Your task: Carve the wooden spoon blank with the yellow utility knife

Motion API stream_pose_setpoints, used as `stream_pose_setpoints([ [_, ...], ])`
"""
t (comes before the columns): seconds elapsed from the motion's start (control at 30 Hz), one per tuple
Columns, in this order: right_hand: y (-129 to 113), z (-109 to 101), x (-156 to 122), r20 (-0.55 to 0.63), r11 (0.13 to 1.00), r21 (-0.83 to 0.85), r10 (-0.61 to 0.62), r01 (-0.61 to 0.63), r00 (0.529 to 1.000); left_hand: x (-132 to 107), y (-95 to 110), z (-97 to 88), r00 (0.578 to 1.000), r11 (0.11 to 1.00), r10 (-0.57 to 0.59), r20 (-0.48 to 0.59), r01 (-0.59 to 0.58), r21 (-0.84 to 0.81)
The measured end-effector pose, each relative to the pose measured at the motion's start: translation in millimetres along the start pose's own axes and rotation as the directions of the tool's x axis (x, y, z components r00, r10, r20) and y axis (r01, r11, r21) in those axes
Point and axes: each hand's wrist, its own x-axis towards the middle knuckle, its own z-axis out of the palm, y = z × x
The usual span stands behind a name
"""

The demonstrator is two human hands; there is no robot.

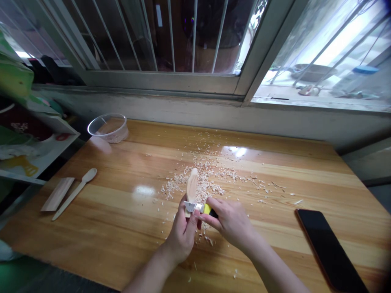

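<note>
Near the middle of the table, my left hand (182, 236) is closed around the lower end of a pale, narrow piece of wood (192, 184) with a rounded tip. The wood points away from me. My right hand (230, 219) grips a yellow and black utility knife (207, 209). Its metal blade lies across the wood just above my left fingers, and my left thumb is by the blade's base. Small wood shavings (209, 188) are scattered on the table around and beyond the wood. The wood's lower end is partly hidden by my fingers.
A wooden spoon (76, 193) and a flat wooden block (58, 194) lie at the left of the table (122, 228). A clear plastic bowl (117, 132) stands at the back left corner. A phone (331, 250) lies at the right. A barred window rises behind.
</note>
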Motion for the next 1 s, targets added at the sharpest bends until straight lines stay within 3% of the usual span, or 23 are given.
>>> stream_pose_setpoints([
  [0.1,0.1,3.8,-0.5,-0.052,1.000,0.012,-0.005,0.006,0.999,0.7,-0.4,0.1,1.000,1.000,-0.021,-0.017,0.021,-0.021],
  [0.3,5.5,-4.0,-2.4,0.141,0.976,0.217,-0.059,0.028,0.988,-2.6,5.0,0.9,0.996,0.997,-0.059,0.069,0.063,-0.053],
  [0.43,5.2,-7.3,-2.3,0.142,0.992,0.124,-0.032,0.015,0.989,-2.3,0.1,-0.4,0.998,0.999,-0.031,0.060,0.031,-0.007],
  [0.63,2.8,-0.9,-1.6,0.031,1.000,-0.021,-0.010,0.010,0.999,-1.5,-5.2,-0.5,0.999,0.998,-0.038,0.011,0.038,0.041],
  [1.0,5.9,-8.9,-2.4,0.112,0.988,0.148,-0.065,0.048,0.992,-2.4,0.9,-1.5,0.993,0.997,-0.050,0.104,0.056,-0.060],
])
